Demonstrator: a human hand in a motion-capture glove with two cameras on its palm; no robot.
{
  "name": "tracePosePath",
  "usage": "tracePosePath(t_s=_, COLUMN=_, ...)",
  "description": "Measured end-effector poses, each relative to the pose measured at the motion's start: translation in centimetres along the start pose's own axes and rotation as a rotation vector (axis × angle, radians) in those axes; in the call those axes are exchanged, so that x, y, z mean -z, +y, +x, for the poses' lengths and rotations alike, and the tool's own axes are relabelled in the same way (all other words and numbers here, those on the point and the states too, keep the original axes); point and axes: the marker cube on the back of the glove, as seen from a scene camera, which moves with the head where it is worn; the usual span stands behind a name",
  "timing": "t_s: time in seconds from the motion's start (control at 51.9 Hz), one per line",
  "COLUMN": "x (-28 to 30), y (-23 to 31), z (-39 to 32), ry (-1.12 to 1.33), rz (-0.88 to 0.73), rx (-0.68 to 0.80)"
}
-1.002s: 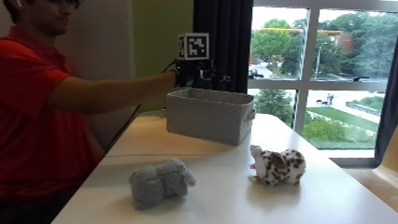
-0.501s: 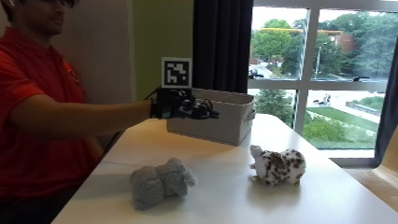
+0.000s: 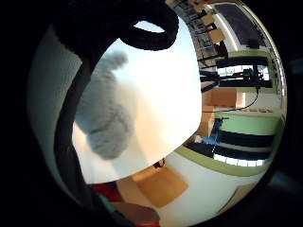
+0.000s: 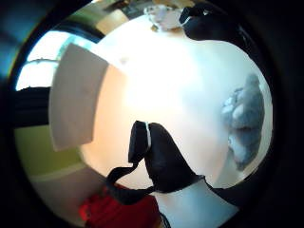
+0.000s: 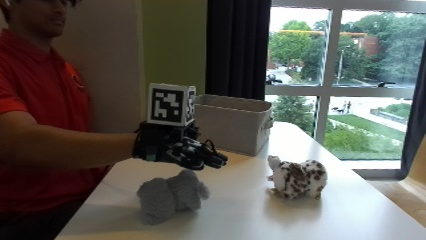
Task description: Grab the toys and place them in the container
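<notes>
A grey plush toy (image 5: pixel 172 195) lies on the white table (image 5: pixel 246 215) near its front left. My gloved right hand (image 5: pixel 181 149) hovers just above it, fingers loosely curled, holding nothing. The same grey toy (image 3: pixel 102 120) shows in the little finger side palm view and again (image 4: pixel 244 118) in the thumb side palm view. A white plush toy with brown spots (image 5: pixel 296 178) stands on the table to the right, also seen small (image 4: pixel 164 16) in the thumb side view. The grey fabric container (image 5: pixel 233 123) stands behind the hand at the back of the table, its wall (image 4: pixel 76 97) seen from above.
A large window (image 5: pixel 346 75) and a dark curtain (image 5: pixel 236 47) stand behind the table. The table's right edge drops off beside the window. Bare tabletop lies between the two toys and in front of the container.
My hand has left the container, moving forward and down, and now hangs over the grey toy. Both toys and the container have stayed in place.
</notes>
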Motion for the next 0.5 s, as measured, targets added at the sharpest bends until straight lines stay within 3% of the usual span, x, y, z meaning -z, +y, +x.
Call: tracePosePath(t_s=0.501, x=-3.7, y=1.4, z=4.1, ry=-0.083, rz=-0.060, rx=-0.028)
